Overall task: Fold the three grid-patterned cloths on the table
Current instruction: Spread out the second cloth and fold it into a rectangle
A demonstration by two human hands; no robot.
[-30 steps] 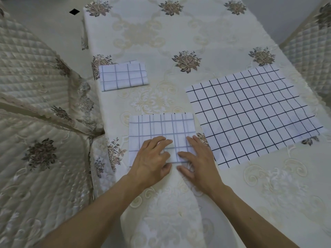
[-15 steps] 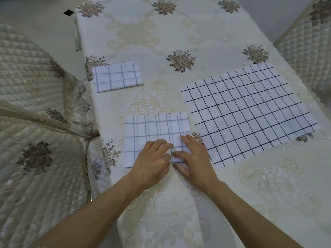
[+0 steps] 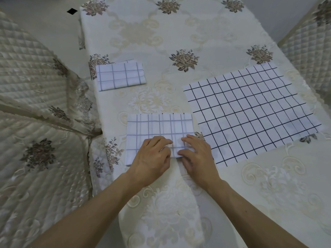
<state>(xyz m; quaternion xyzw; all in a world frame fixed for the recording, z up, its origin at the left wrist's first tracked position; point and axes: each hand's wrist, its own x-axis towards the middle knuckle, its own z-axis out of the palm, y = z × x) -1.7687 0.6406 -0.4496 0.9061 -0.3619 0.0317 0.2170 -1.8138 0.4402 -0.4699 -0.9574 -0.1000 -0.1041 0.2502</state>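
Note:
Three white grid-patterned cloths lie on the table. A small folded cloth [image 3: 120,76] sits at the far left. A large dark-lined cloth [image 3: 250,111] lies spread flat on the right. Between them, close to me, is a half-folded cloth [image 3: 159,126] with pale blue lines. My left hand [image 3: 152,158] and my right hand [image 3: 197,156] sit side by side on its near edge. Their fingers curl over the top and the thumbs meet the hem, pinching it. The cloth's near right corner is hidden under my right hand.
A cream embroidered tablecloth [image 3: 161,42] with brown flower motifs covers the table. Quilted chair covers stand at the left [image 3: 35,122] and at the far right [image 3: 308,51]. The table's left edge runs just beside the two left cloths.
My hands have gone from lying flat on the half-folded cloth to curling their fingers at its near edge. The cloths have not moved.

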